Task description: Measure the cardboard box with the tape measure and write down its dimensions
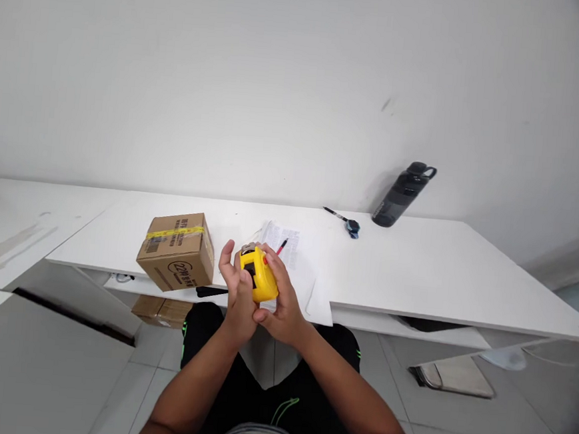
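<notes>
Left of centre in the frame, a taped cardboard box sits on the white surface, and just right of it comes the left hand, forefinger raised, thumb pressed to the dark part of a yellow tape measure mid-frame. Both hands have it, the right hand with its grip closed around the casing's right side, above printed papers and a red-and-black pen. Further right, a black pen lies just beside a small dark-blue item, then a dark bottle right of centre.
</notes>
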